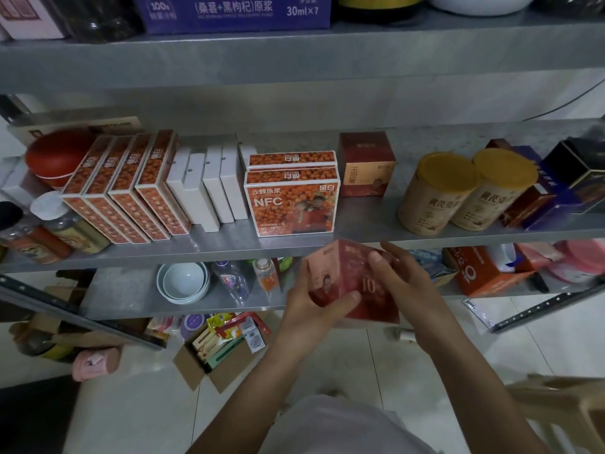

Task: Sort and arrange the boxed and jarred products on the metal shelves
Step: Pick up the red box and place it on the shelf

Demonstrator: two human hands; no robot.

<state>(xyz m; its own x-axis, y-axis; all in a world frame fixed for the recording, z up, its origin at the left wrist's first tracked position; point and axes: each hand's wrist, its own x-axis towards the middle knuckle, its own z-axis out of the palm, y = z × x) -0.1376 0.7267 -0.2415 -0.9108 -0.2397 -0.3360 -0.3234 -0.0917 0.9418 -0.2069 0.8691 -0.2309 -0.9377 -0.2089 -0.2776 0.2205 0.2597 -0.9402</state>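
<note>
While the left hand and right hand both curl round the red box, orange boxes stand at eleven o'clock.

Bare shelf lies open between the NFC box and the yellow-lidded cans; a dark red box blocks its back; leaning orange boxes and white boxes crowd the left.
</note>
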